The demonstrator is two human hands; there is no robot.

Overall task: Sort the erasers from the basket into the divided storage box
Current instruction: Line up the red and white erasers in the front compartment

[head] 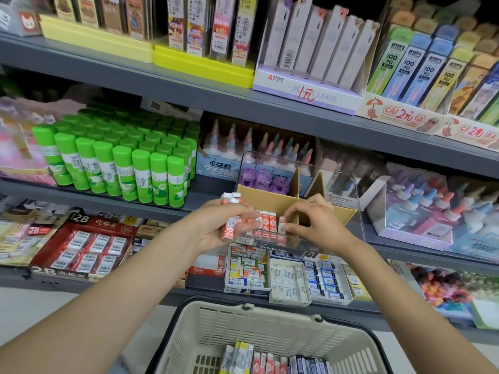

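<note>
The left hand (226, 225) grips a stack of orange erasers (230, 211); right hand (313, 225) fingers pinch one eraser (281, 225) into the storage box (297, 206) at the shelf's front edge; more lie in the basket (189, 333)

Hands: two, the left hand (229, 225) and the right hand (313, 225)
Basket (205, 317): one
Clear storage box (348, 209): one
Cardboard dividers (295, 182) in it: two upright
Glue sticks (108, 163), front row: eight
Erasers (266, 220) standing in the box: about four visible
</note>
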